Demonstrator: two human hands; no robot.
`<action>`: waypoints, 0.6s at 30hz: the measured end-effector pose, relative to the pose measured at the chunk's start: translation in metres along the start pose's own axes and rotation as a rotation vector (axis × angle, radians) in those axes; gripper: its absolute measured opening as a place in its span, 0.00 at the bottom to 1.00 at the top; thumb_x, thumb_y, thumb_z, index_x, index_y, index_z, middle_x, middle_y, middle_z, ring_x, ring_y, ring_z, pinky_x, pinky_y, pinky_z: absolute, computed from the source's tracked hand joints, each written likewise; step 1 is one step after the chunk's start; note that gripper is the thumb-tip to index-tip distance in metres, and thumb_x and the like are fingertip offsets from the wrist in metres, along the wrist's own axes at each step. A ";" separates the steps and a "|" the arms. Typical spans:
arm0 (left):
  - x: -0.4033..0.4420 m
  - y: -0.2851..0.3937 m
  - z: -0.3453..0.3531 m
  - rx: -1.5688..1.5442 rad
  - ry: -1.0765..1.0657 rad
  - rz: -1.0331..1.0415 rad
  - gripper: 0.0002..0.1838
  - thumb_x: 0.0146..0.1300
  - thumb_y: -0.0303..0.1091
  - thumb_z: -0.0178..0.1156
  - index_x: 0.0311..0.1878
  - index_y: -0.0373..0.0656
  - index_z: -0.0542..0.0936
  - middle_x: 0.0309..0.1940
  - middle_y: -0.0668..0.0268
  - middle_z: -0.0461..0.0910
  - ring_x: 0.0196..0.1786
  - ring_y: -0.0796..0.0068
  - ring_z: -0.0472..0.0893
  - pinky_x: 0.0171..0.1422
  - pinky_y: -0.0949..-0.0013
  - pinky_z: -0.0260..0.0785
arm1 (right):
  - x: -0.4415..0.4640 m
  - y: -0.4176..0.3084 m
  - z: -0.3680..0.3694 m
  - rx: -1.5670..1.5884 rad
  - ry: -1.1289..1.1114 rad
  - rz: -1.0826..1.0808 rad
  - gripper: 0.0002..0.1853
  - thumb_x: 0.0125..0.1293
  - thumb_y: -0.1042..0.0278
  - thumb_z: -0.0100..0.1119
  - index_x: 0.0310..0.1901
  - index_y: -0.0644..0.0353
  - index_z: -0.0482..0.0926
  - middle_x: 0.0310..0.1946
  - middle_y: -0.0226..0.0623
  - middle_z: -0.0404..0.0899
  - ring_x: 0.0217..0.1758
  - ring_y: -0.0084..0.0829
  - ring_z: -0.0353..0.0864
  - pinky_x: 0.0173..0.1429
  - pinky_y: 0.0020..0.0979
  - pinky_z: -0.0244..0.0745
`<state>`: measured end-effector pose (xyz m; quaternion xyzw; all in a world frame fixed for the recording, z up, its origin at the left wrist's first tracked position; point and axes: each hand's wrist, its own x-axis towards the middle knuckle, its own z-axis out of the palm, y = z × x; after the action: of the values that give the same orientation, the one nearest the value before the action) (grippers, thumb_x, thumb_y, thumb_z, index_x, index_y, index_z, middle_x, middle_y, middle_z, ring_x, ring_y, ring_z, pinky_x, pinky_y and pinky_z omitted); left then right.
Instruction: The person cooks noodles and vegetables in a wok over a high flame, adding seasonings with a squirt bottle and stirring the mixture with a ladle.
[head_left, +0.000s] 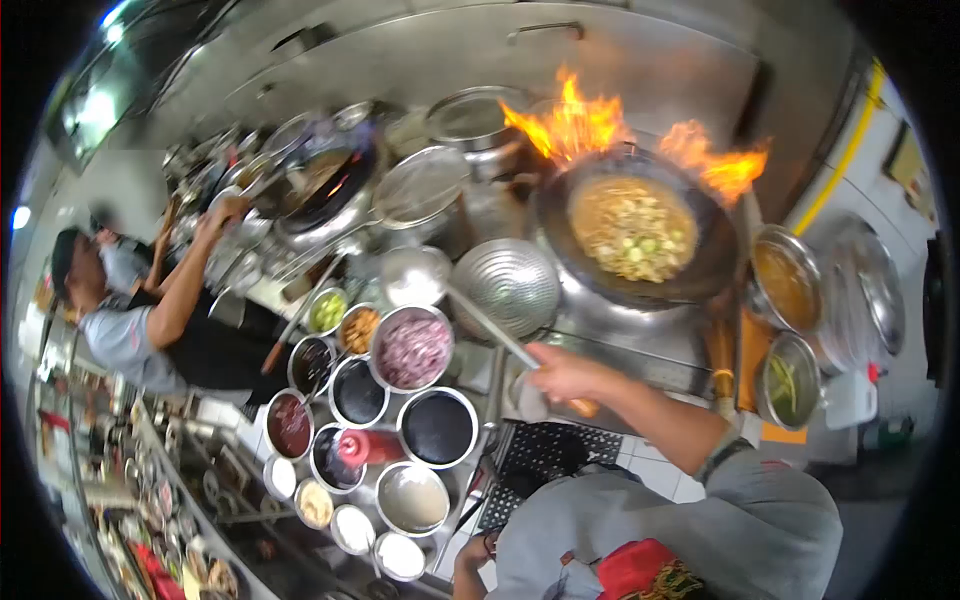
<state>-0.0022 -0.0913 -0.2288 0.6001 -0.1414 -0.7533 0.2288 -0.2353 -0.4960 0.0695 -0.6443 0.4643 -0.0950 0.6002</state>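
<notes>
My right hand [566, 376] is closed around the wooden-ended handle of a ladle [415, 276]. Its shiny bowl is held over the left side of the stove, just above a pot of chopped red onion [411, 349]. To the right of the bowl sits a ridged round metal pan [506, 285]. A black wok [712, 255] on the burner contains pale and green chopped pieces in brown liquid [635, 228]. Tall flames [575, 120] rise behind it. My left hand [478, 551] hangs low beside my body, its fingers mostly hidden.
Several sauce and seasoning pots [438, 428] crowd the left counter around a red squeeze bottle [366, 447]. A strainer [422, 187] lies over a pot. At right stand a pot of brown liquid [787, 280] and a bamboo brush [721, 365]. A co-worker [150, 330] works at another wok.
</notes>
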 end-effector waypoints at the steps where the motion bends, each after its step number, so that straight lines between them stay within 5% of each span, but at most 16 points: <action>1: 0.013 -0.020 -0.006 -0.019 0.041 -0.038 0.24 0.70 0.55 0.57 0.58 0.48 0.81 0.40 0.71 0.83 0.41 0.76 0.79 0.45 0.64 0.73 | -0.009 -0.012 -0.006 0.021 -0.029 0.055 0.24 0.66 0.69 0.55 0.64 0.64 0.68 0.35 0.37 0.75 0.28 0.25 0.75 0.30 0.32 0.72; 8: -0.033 -0.039 0.028 0.201 0.224 -0.057 0.17 0.70 0.44 0.47 0.52 0.53 0.82 0.42 0.71 0.83 0.41 0.75 0.79 0.45 0.62 0.74 | -0.002 -0.001 -0.002 0.174 -0.085 0.036 0.21 0.67 0.70 0.55 0.61 0.62 0.69 0.28 0.29 0.70 0.22 0.21 0.69 0.26 0.29 0.68; 11: -0.026 -0.077 0.022 0.034 0.311 -0.088 0.17 0.70 0.43 0.47 0.52 0.52 0.82 0.42 0.68 0.83 0.40 0.74 0.79 0.41 0.64 0.74 | -0.003 0.004 -0.001 0.210 -0.070 0.027 0.18 0.68 0.71 0.55 0.58 0.62 0.70 0.27 0.28 0.69 0.21 0.20 0.68 0.24 0.28 0.67; 13: -0.034 -0.084 0.017 0.233 0.264 0.090 0.16 0.71 0.42 0.50 0.55 0.48 0.80 0.42 0.68 0.83 0.41 0.73 0.81 0.38 0.64 0.75 | 0.003 0.006 0.005 0.234 -0.046 0.024 0.18 0.68 0.72 0.55 0.58 0.62 0.69 0.25 0.28 0.69 0.20 0.20 0.67 0.23 0.27 0.66; 18: -0.032 -0.062 0.019 -0.030 0.376 0.004 0.20 0.72 0.39 0.56 0.64 0.45 0.75 0.42 0.68 0.83 0.39 0.73 0.84 0.39 0.63 0.76 | 0.002 0.008 0.000 0.305 -0.103 0.035 0.19 0.69 0.72 0.56 0.60 0.62 0.68 0.24 0.27 0.68 0.20 0.20 0.67 0.23 0.26 0.66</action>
<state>-0.0259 -0.0235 -0.2278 0.7265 -0.0863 -0.6295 0.2615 -0.2378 -0.4960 0.0620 -0.5415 0.4241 -0.1209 0.7158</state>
